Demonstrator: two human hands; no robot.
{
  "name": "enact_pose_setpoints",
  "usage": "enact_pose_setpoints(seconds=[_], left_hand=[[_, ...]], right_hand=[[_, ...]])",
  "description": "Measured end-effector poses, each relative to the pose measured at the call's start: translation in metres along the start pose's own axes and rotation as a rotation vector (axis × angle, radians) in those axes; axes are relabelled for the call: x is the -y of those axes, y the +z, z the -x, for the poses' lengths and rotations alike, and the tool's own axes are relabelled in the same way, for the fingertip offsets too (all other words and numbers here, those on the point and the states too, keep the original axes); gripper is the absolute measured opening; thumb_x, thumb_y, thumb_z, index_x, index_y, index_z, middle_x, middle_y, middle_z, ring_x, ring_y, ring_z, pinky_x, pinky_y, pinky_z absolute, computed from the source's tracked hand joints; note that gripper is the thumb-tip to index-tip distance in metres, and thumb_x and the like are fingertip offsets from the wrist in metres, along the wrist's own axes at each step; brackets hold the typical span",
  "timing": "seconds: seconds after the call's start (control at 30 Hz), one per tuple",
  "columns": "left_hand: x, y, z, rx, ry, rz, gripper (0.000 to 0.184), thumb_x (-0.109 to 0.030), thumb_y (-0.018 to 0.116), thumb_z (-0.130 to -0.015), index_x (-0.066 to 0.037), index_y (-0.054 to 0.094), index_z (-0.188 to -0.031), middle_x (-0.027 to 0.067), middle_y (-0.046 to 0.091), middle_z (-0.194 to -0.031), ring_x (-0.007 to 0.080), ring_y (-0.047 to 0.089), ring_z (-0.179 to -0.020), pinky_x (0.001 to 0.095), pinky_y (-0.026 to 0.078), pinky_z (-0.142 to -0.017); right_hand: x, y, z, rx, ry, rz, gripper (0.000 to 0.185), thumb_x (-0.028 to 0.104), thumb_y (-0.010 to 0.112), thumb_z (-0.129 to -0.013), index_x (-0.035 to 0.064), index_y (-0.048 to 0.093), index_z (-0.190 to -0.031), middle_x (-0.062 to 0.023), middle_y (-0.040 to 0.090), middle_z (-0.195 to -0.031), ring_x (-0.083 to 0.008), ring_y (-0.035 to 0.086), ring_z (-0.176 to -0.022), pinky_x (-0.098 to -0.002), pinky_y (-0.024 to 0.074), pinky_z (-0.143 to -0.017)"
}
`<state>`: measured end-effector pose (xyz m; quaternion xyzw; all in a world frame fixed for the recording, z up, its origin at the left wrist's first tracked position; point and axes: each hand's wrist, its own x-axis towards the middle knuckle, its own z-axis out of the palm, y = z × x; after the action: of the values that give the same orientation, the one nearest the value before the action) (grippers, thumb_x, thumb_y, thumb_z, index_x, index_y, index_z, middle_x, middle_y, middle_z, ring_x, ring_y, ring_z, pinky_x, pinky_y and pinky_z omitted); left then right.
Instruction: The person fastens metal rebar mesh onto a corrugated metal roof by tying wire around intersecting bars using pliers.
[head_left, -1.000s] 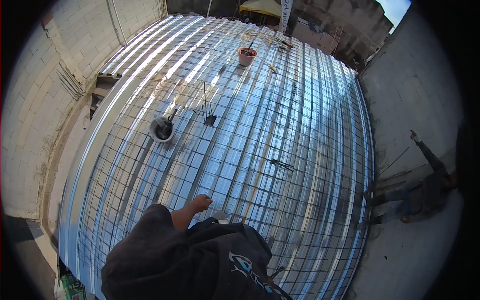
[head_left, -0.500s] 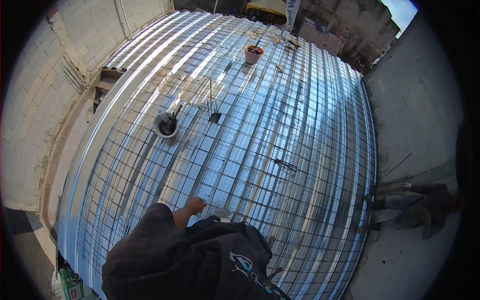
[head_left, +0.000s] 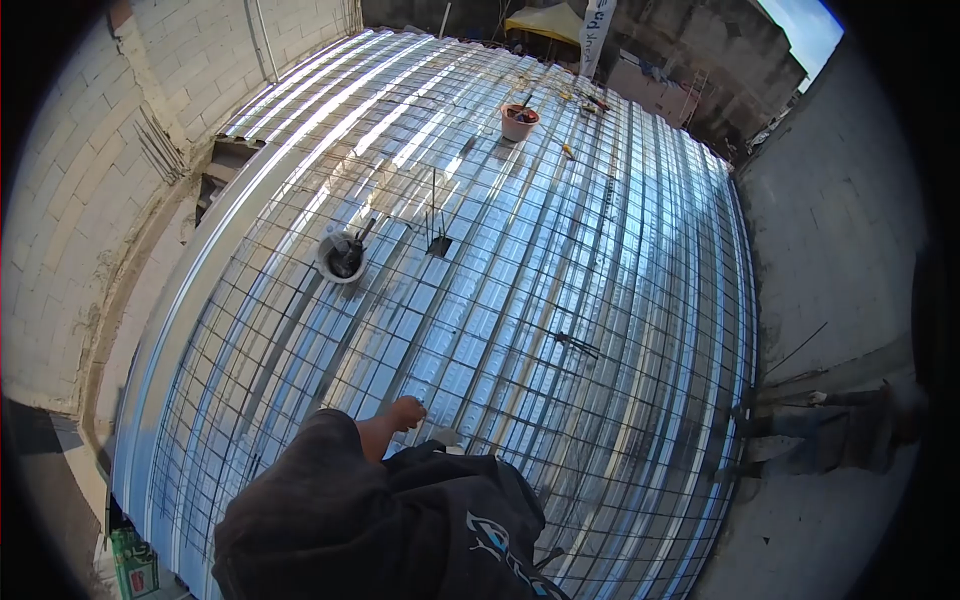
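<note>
My left hand (head_left: 407, 412) reaches out from a dark sleeve (head_left: 320, 450) over the wire mesh (head_left: 500, 385). Its fingers are curled closed; what they hold, if anything, is too small to make out. Just right of it, a small pale grey shape (head_left: 446, 437) shows beyond my dark shirt (head_left: 400, 530); I cannot tell what it is. Under the mesh lies ribbed, shiny metal decking (head_left: 455, 345). My right hand is out of sight, with my shirt covering the lower middle of the view.
A whitish bucket (head_left: 328, 262) with dark contents and a reddish bucket (head_left: 518, 128) stand on the mesh. Thin bars rise by a dark square hole (head_left: 438, 247). Another person (head_left: 830, 430) is at the right wall (head_left: 840, 240). A block wall (head_left: 70, 200) borders the left.
The whole view has shifted slightly down and right. My left hand stays closed over the mesh, in nearly the same place. The person at the right has shifted slightly and looks blurred.
</note>
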<state>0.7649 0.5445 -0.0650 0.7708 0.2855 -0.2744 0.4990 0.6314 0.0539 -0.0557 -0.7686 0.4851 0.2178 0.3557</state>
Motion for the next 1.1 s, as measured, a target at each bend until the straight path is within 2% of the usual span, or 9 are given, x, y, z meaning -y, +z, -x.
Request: enact_pose_setpoints(seconds=[0.03, 0.1, 0.17, 0.3, 0.47, 0.7, 0.8, 0.9, 1.1], left_hand=[[0.018, -0.007, -0.037, -0.011, 0.135, -0.108, 0.033, -0.026, 0.062, -0.088, 0.004, 0.066, -0.102, 0.0143, 0.065, -0.069, 0.0263, 0.063, -0.058, 0.0384, 0.051, -0.052], [-0.04, -0.044, -0.035, -0.141, -0.117, 0.135, 0.036, -0.026, 0.065, -0.087, 0.004, 0.061, -0.106, 0.0183, 0.065, -0.076, 0.028, 0.064, -0.064, 0.0412, 0.053, -0.058], [-0.084, -0.1, -0.072, -0.341, 0.015, -0.016, 0.053, -0.033, 0.065, -0.086, 0.005, 0.054, -0.12, 0.028, 0.063, -0.113, 0.0374, 0.065, -0.102, 0.0442, 0.052, -0.086], [-0.211, -0.22, -0.097, -0.515, 0.156, 0.065, 0.078, -0.04, 0.063, -0.086, 0.0, 0.032, -0.146, 0.027, 0.052, -0.134, 0.0385, 0.054, -0.122, 0.042, 0.042, -0.104], [-0.326, -0.309, -0.093, -0.797, 0.365, 0.036, 0.079, -0.03, 0.067, -0.084, -0.003, 0.03, -0.148, 0.0185, 0.067, -0.102, 0.0226, 0.067, -0.076, 0.0341, 0.056, -0.056], [-0.416, -0.329, -0.012, -0.713, 0.32, 0.062, 0.08, -0.033, 0.068, -0.082, -0.008, 0.032, -0.148, 0.0173, 0.052, -0.135, 0.0277, 0.062, -0.109, 0.035, 0.061, -0.066], [-0.432, -0.335, -0.014, -0.747, 0.344, 0.032, 0.079, -0.032, 0.068, -0.082, -0.009, 0.032, -0.148, 0.0148, 0.053, -0.135, 0.0294, 0.062, -0.108, 0.0365, 0.061, -0.068], [-0.444, -0.335, -0.01, -0.849, 0.383, 0.049, 0.067, -0.021, 0.065, -0.078, -0.003, 0.042, -0.138, 0.0178, 0.065, -0.113, 0.0274, 0.07, -0.084, 0.0351, 0.058, -0.063], [-0.461, -0.336, -0.006, -0.84, 0.418, -0.021, 0.065, -0.018, 0.061, -0.079, -0.001, 0.041, -0.138, 0.0186, 0.065, -0.113, 0.027, 0.07, -0.08, 0.0354, 0.057, -0.062]], right_hand=[[0.003, 0.001, 0.001, 0.004, -0.001, 0.002, 0.016, 0.015, 0.057, -0.082, -0.0002, 0.061, -0.079, -0.0112, 0.059, -0.062, -0.0232, 0.059, -0.056, -0.0395, 0.0455, -0.054], [0.007, 0.003, 0.0, 0.009, -0.01, 0.009, 0.016, 0.015, 0.057, -0.082, -0.0001, 0.061, -0.079, -0.011, 0.059, -0.062, -0.0231, 0.059, -0.055, -0.0393, 0.0454, -0.054], [0.009, 0.004, -0.001, 0.011, -0.017, 0.017, 0.015, 0.015, 0.057, -0.082, 0.0, 0.061, -0.079, -0.0109, 0.059, -0.062, -0.0229, 0.059, -0.055, -0.0391, 0.0453, -0.053], [0.014, 0.005, -0.001, 0.016, -0.031, 0.023, 0.015, 0.014, 0.057, -0.082, 0.0002, 0.06, -0.079, -0.0107, 0.059, -0.062, -0.0226, 0.059, -0.055, -0.0387, 0.045, -0.053], [0.018, 0.006, 0.001, 0.023, -0.033, 0.021, 0.014, 0.014, 0.057, -0.083, 0.0004, 0.06, -0.079, -0.0104, 0.058, -0.062, -0.0222, 0.058, -0.054, -0.0382, 0.0447, -0.052], [0.018, 0.01, 0.004, 0.024, -0.023, 0.015, 0.013, 0.013, 0.057, -0.083, 0.0008, 0.06, -0.08, -0.01, 0.058, -0.061, -0.0217, 0.058, -0.053, -0.0376, 0.0442, -0.051], [0.016, 0.01, 0.005, 0.023, -0.017, 0.014, 0.013, 0.013, 0.057, -0.083, 0.0009, 0.06, -0.08, -0.0098, 0.058, -0.061, -0.0214, 0.057, -0.053, -0.0373, 0.044, -0.051], [0.014, 0.011, 0.008, 0.021, -0.013, 0.005, 0.013, 0.013, 0.057, -0.083, 0.0011, 0.06, -0.08, -0.0097, 0.058, -0.061, -0.0212, 0.057, -0.053, -0.037, 0.0438, -0.05], [0.012, 0.01, 0.012, 0.019, -0.006, -0.002, 0.012, 0.012, 0.057, -0.083, 0.0013, 0.06, -0.08, -0.0093, 0.057, -0.061, -0.0207, 0.057, -0.052, -0.0365, 0.0434, -0.049]])
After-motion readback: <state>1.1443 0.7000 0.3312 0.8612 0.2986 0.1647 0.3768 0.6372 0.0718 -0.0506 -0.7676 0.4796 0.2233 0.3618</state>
